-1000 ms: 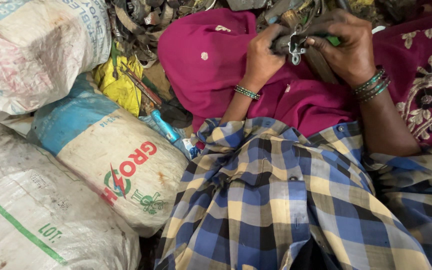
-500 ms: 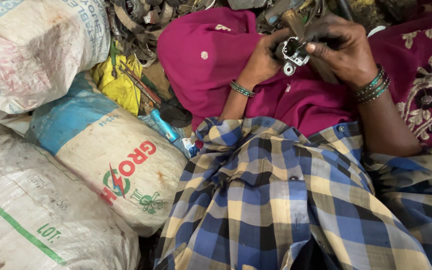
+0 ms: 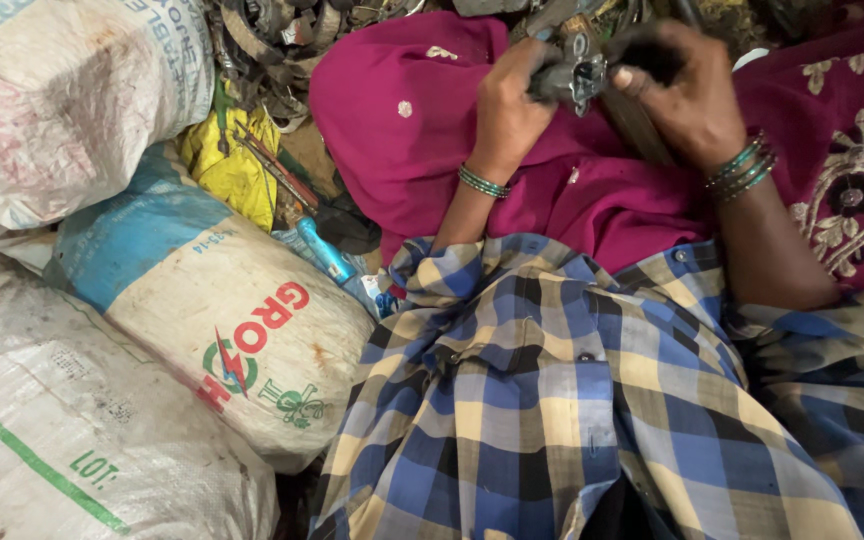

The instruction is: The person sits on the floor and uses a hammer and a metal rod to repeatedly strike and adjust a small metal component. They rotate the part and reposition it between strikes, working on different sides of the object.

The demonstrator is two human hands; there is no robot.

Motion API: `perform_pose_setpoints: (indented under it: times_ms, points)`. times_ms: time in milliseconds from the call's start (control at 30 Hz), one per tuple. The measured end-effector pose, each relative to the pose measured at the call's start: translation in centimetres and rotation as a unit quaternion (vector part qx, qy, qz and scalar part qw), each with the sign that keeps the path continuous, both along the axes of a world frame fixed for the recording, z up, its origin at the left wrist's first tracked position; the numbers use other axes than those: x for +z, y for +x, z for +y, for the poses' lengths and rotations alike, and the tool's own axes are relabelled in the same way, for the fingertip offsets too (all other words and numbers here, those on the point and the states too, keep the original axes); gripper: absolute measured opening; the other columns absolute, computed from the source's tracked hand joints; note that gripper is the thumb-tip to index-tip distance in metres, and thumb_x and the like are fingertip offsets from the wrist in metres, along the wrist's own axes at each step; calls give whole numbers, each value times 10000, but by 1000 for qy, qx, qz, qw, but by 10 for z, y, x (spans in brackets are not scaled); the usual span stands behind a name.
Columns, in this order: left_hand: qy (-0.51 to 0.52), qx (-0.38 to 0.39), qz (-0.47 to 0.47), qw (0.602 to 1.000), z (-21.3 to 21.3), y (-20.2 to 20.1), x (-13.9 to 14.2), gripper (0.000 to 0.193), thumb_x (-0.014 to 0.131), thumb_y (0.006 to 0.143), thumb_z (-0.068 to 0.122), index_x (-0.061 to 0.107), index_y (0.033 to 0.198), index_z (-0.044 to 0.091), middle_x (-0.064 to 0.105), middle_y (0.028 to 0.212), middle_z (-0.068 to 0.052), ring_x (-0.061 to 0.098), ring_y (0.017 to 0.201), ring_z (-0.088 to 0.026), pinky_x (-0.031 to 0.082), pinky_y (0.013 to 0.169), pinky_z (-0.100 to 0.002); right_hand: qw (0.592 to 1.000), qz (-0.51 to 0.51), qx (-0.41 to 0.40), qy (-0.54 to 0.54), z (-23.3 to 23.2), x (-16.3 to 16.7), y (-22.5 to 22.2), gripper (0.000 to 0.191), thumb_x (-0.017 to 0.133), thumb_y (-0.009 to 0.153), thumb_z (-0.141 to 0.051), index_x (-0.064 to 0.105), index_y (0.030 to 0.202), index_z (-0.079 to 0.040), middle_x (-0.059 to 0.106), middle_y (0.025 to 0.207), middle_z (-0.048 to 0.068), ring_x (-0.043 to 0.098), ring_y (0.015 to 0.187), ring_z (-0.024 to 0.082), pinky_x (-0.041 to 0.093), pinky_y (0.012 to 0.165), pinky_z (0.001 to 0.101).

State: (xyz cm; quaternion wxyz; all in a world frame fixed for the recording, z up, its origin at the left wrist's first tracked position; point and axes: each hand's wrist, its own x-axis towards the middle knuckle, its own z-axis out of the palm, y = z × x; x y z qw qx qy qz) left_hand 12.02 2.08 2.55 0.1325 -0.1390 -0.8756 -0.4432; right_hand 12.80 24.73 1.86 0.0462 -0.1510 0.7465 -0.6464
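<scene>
Both hands work at the top of the view, over a lap draped in magenta cloth (image 3: 402,110). The left hand (image 3: 507,110) has its grip closed around a small grimy metal part (image 3: 577,72), and the right hand (image 3: 687,95) pinches the same piece from the other side. Green bangles (image 3: 742,165) circle the right wrist. Stuffed woven sacks (image 3: 242,330) lie to the left, beside a heap of metal scrap (image 3: 272,30).

Metal part (image 3: 580,72) mostly covered by left hand (image 3: 509,112) and right hand (image 3: 690,100), its shape unclear, scrap pile (image 3: 282,30) cut off by top edge, dark and jumbled, sacks (image 3: 62,100) cropped at left edge, checked shirt (image 3: 592,400) cropped at bottom.
</scene>
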Motion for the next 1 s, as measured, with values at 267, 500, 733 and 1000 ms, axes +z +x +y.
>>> perform_pose_setpoints:
  times_ms: [267, 500, 733, 1000]
  points:
    - [-127, 42, 70, 989, -1, 1, -16, 275, 789, 743, -2, 630, 959, 58, 654, 902, -70, 654, 858, -272, 530, 793, -421, 1000, -29, 5, 1, -13, 8, 2, 304, 766, 1055, -109, 671, 1307, 31, 725, 1246, 134, 685, 1162, 195, 548, 1043, 333]
    - [-130, 37, 70, 988, 0, 1, -25, 343, 735, 700, -58, 614, 1004, 44, 660, 972, -97, 674, 935, -310, 555, 855, -439, 997, 5, -33, 74, -14, 20, 6, 274, 725, 1007, -1, 712, 1279, 29, 748, 1151, 155, 726, 1040, 201, 585, 941, 328]
    - [-165, -46, -123, 977, -8, -2, -41, 217, 804, 739, 84, 691, 918, 38, 714, 866, -193, 684, 849, -419, 537, 728, -507, 994, 71, -2, 77, -18, 8, -1, 312, 786, 996, -58, 694, 1277, 42, 724, 1210, 195, 718, 1117, 270, 574, 982, 368]
    - [-1, 17, -170, 985, -25, -20, -69, 345, 894, 734, 259, 731, 921, 18, 768, 855, -161, 770, 779, -304, 590, 673, -396, 958, 178, -102, 198, 14, -42, -22, 315, 752, 1024, -53, 680, 1295, 90, 714, 1191, 255, 701, 1122, 376, 548, 946, 429]
